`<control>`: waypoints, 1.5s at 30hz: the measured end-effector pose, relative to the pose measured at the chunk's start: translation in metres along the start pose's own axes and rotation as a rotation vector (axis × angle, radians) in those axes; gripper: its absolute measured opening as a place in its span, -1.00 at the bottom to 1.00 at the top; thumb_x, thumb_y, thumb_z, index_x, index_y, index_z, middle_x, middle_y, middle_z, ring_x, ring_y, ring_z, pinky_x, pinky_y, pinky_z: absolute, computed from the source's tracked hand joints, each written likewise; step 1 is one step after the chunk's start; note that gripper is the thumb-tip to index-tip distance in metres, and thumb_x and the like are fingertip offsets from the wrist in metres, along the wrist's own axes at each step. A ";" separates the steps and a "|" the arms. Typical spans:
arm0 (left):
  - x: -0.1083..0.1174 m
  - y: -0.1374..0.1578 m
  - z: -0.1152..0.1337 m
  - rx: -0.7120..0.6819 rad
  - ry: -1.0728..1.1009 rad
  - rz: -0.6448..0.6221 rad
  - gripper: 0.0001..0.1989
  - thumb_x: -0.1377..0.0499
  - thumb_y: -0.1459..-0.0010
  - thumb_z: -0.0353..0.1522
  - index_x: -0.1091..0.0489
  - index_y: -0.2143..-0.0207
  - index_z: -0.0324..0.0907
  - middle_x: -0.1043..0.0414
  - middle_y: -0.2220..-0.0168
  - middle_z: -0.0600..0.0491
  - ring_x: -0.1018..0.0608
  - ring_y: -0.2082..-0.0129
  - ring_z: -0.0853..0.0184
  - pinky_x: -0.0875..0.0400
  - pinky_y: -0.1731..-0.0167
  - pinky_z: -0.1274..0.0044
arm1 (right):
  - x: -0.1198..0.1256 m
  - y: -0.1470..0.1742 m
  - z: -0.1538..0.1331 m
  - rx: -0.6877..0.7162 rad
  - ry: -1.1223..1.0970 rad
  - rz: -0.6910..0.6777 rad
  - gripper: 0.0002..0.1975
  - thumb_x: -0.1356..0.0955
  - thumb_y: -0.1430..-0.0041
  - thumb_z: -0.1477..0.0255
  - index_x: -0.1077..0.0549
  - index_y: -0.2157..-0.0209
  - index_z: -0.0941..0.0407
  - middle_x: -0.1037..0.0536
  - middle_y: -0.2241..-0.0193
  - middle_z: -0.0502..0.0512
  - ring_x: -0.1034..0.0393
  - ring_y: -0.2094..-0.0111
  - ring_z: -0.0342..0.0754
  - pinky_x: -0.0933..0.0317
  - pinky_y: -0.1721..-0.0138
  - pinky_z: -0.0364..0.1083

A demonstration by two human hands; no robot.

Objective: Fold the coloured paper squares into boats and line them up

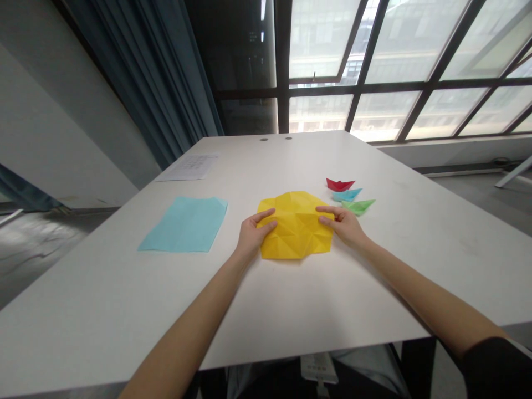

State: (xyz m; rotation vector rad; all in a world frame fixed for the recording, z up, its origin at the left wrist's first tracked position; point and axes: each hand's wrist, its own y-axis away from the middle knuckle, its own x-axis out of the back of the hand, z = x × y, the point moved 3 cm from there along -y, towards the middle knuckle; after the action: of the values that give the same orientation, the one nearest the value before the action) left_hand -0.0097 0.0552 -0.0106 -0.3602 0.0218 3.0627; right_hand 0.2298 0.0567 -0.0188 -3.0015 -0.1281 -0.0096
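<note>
A creased sheet of yellow paper [297, 227] is spread between my two hands, just over the table. My left hand [252, 233] pinches its left edge between thumb and fingers. On the opposite edge, my right hand [346, 224] grips the sheet in the same way. Fold lines cross the paper, and its corners look bent or tucked. Close behind my right hand sit three small folded paper boats: a red one [339, 185], a blue one [346, 195] and a green one [359, 207].
Light blue paper [185, 224] lies flat to the left of my hands. Farther back on the white table [274, 166] is a printed sheet [189, 167]. A blue curtain [153, 66] and windows stand beyond the far edge. A badge [319, 368] hangs below the near edge.
</note>
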 end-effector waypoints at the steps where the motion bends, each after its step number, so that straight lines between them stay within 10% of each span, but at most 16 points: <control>1: 0.000 0.000 -0.001 -0.008 0.007 0.004 -0.46 -0.36 0.26 -0.30 -0.43 0.14 -0.25 -0.45 0.11 -0.11 -0.52 0.23 0.25 -0.39 0.16 0.38 | -0.001 0.000 0.002 -0.008 -0.029 0.004 -0.58 -0.46 0.17 0.26 -0.49 0.20 0.08 -0.56 0.26 0.10 -0.46 0.29 -0.01 -0.35 0.22 -0.02; 11: -0.008 0.000 -0.011 -0.039 0.014 0.017 -0.66 -0.34 0.21 -0.24 -0.49 0.35 -0.22 -0.46 0.27 -0.04 -0.50 0.28 0.28 -0.38 0.19 0.38 | -0.020 0.001 0.011 0.013 -0.142 0.026 -0.76 -0.43 0.10 0.24 -0.51 0.35 0.04 -0.55 0.34 0.05 -0.43 0.27 -0.02 -0.31 0.20 -0.02; 19: -0.005 0.006 0.006 -0.413 -0.593 0.176 -0.85 -0.27 0.10 -0.24 -0.49 0.46 -0.12 -0.23 0.02 -0.02 -0.29 -0.01 0.19 -0.16 -0.03 0.30 | -0.011 0.008 -0.009 0.316 0.318 0.349 -0.79 -0.39 0.05 0.23 -0.52 0.41 0.06 -0.28 0.01 0.15 -0.20 -0.01 0.06 -0.18 0.08 0.04; 26: -0.017 0.015 0.015 -0.588 -0.682 -0.093 -0.87 -0.19 -0.03 -0.30 -0.41 0.35 -0.14 -0.45 0.32 0.04 -0.45 0.23 0.30 -0.30 0.14 0.41 | -0.014 0.010 -0.012 0.334 0.275 0.234 -0.82 -0.34 -0.04 0.26 -0.47 0.38 0.07 -0.50 0.36 0.06 -0.35 0.28 -0.04 -0.19 0.17 0.00; 38: -0.023 0.031 0.034 -0.798 -0.863 -0.119 -0.88 -0.18 -0.01 -0.29 -0.42 0.44 -0.15 -0.21 -0.10 -0.07 -0.20 -0.13 0.15 -0.14 -0.04 0.23 | -0.027 0.021 -0.022 0.418 0.169 0.082 -0.90 -0.33 -0.08 0.34 -0.41 0.35 0.05 -0.45 0.40 0.01 -0.34 0.33 -0.09 -0.22 0.25 -0.08; 45: -0.023 0.030 0.035 -0.737 -0.743 -0.171 -0.90 -0.14 -0.04 -0.33 -0.37 0.48 -0.16 -0.50 0.28 -0.03 -0.51 0.22 0.26 -0.23 0.03 0.30 | -0.026 0.030 -0.038 0.583 0.278 0.008 -0.86 -0.24 -0.16 0.44 -0.44 0.37 0.05 -0.46 0.36 0.04 -0.34 0.27 -0.08 -0.22 0.20 -0.07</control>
State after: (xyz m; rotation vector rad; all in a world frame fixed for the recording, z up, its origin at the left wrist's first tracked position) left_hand 0.0031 0.0252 0.0294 0.7241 -1.0922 2.7061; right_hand 0.2060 0.0198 0.0147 -2.3895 -0.0717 -0.3266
